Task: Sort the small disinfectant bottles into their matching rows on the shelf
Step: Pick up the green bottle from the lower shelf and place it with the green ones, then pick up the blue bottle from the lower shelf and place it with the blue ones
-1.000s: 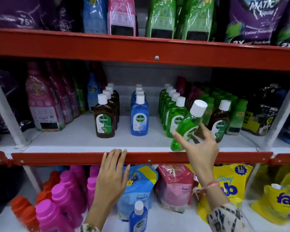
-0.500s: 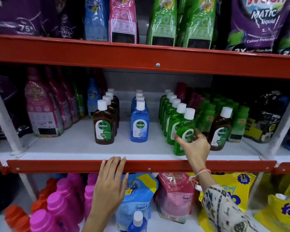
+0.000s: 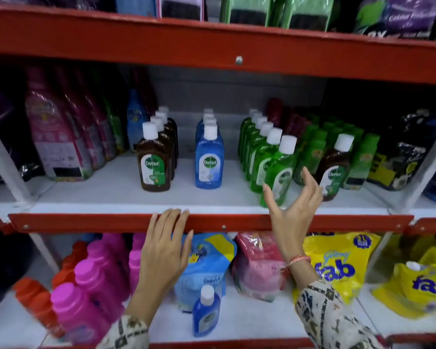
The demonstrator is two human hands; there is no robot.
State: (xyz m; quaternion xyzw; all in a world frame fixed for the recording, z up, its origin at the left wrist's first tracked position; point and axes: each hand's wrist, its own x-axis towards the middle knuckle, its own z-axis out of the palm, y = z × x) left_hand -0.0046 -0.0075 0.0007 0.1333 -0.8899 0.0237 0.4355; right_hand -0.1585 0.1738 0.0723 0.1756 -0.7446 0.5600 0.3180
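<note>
Three rows of small disinfectant bottles stand on the middle shelf: brown at left, blue in the centre, green to the right. The front green bottle stands upright at the head of its row. My right hand hovers just in front of it, fingers spread, holding nothing. A lone brown bottle stands right of the green row, among green-capped bottles. My left hand rests flat on the shelf's red front edge. One small blue bottle stands on the lower shelf.
Large pink refill packs fill the shelf's left, dark pouches its right. Below are pink bottles, orange bottles, a blue pouch, a pink pouch and yellow detergent bags. Refill packs line the top shelf.
My right hand set the green bottle down at the front of the green row, let go and drew back with fingers spread. My left hand stayed on the shelf edge.
</note>
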